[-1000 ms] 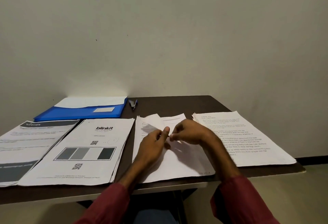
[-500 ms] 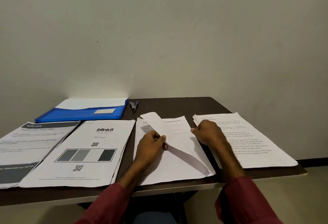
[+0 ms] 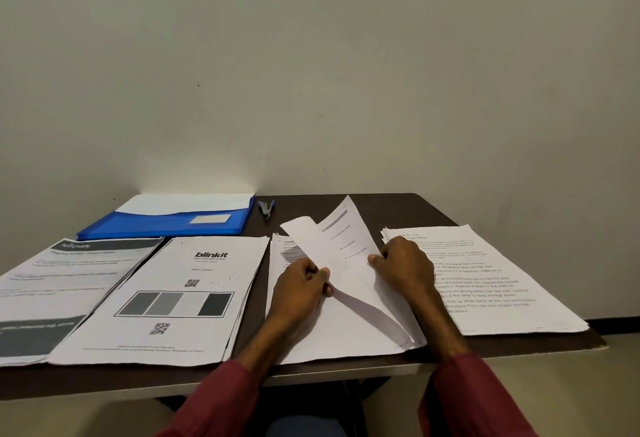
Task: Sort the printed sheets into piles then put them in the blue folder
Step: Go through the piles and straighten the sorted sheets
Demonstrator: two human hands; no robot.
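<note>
- The two hands, pinched together over the middle pile point(image 3: 346, 339) a second ago, are now drawing apart.
- The right hand point(image 3: 405, 263) is pinching the right edge of the lifted sheets point(image 3: 346, 246), which are rising higher, far corner standing up.
- The left hand point(image 3: 304, 284) is curling round their left edge.
- I'd say the leaves are being peeled apart for sorting, so piling is still going on.
- The blue folder point(image 3: 166, 225) is lying at the table's far left, well apart from both hands.
</note>
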